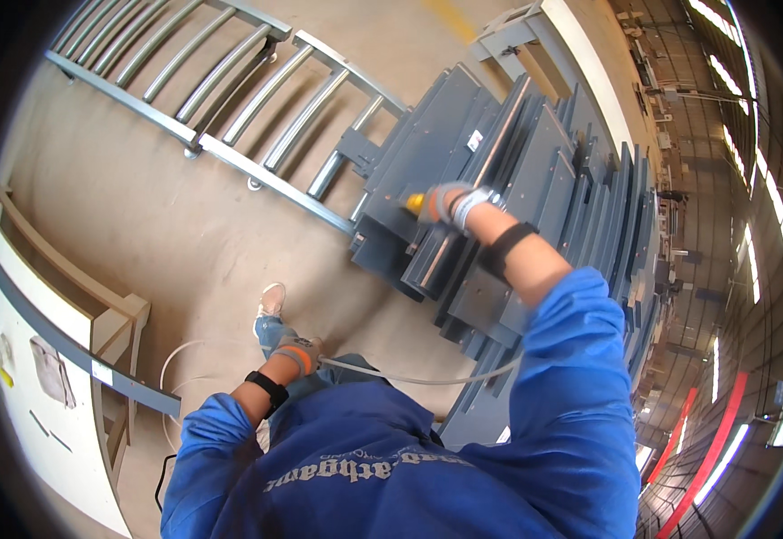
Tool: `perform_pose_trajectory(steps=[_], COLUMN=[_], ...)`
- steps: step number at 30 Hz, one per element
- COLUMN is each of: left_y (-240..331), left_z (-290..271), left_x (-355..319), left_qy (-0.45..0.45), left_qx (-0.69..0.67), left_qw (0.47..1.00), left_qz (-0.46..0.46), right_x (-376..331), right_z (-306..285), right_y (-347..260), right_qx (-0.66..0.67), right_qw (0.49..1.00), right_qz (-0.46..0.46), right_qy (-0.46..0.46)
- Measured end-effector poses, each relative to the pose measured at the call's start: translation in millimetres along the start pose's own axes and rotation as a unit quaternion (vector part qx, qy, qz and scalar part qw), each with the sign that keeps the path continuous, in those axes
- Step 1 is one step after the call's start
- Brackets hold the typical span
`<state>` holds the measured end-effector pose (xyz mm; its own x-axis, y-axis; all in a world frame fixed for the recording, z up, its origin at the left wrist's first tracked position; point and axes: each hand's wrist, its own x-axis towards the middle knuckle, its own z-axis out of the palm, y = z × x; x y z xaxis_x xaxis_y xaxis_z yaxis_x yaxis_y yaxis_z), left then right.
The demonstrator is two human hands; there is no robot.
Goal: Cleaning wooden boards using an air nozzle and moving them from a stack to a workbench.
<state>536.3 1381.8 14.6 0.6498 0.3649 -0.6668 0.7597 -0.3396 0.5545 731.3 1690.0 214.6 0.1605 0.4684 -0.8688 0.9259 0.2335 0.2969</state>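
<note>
While bent over a stack of grey steel profiles (535, 180), seen from the head camera: right hand (450, 203) in a grey and orange work glove, grip closed around a small yellow-tipped tool (416, 204), pressed against the upper face of that stack near its left edge. Black band on the right forearm just below the glove, blue sleeve (571, 359) behind it. Left hand (300, 356), also gloved with an orange cuff, down by the thigh and well to the lower left of the stack, grip pinching a thin pale hose (409, 377); hose running right from the glove toward the foot of the stack, a loop of it lying on the floor further left. Black watch on the left wrist. One light shoe (271, 299) planted just left of the stack.

Bare tan concrete floor (140, 198) under everything, smooth, lightly scuffed. Roller conveyor frame (221, 90) with silvery rollers lying beyond the stack, upper left, one end touching or nearly touching it; cannot tell which. Pale wooden frame with a white panel (41, 359) far left of the stack, a dark strip across it. Long hall to the right of the stack, rows of bright ceiling lights (751, 251), red strips low at the edge.
</note>
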Motion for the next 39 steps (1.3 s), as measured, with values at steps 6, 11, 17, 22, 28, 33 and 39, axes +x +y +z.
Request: perform_pose_trajectory(steps=[6, 11, 17, 22, 28, 33, 39], left_y=[14.0, 39.7, 23.8, 27.1, 55.2, 86.7, 130.3], left_z=[-40.8, -60.3, -24.2, -28.4, -40.1, -49.1, -53.7], left_x=[-2.5, -9.0, -19.0, -22.4, -10.7, 12.8, 4.8], left_qy=[-0.081, -0.057, -0.021, -0.079, -0.103, -0.139, -0.156], left_qx=[-0.067, -0.058, -0.02, -0.013, 0.023, 0.053, 0.141], left_qw=[0.994, 0.994, 0.994, 0.985, 0.966, 0.953, 0.933], left_qz=[0.024, 0.072, 0.109, 0.152, 0.236, 0.263, 0.292], right_x=[12.6, 25.8, -34.0, -116.0, -208.3, -319.0, -403.6], right_z=[-33.2, 57.3, -19.5, -8.2, 98.8, 212.9, 314.2], right_y=[59.2, 26.2, 33.3, 35.7, 171.8, 228.6, 262.4], right_qx=[0.019, -0.108, 0.165, 0.185, 0.325, 0.488, 0.6], right_qw=[0.991, 0.991, 0.982, 0.967, 0.896, 0.799, 0.648], right_qz=[0.131, -0.004, 0.073, 0.071, 0.222, 0.25, 0.368], right_qy=[-0.029, -0.08, 0.053, 0.159, 0.206, 0.248, 0.291])
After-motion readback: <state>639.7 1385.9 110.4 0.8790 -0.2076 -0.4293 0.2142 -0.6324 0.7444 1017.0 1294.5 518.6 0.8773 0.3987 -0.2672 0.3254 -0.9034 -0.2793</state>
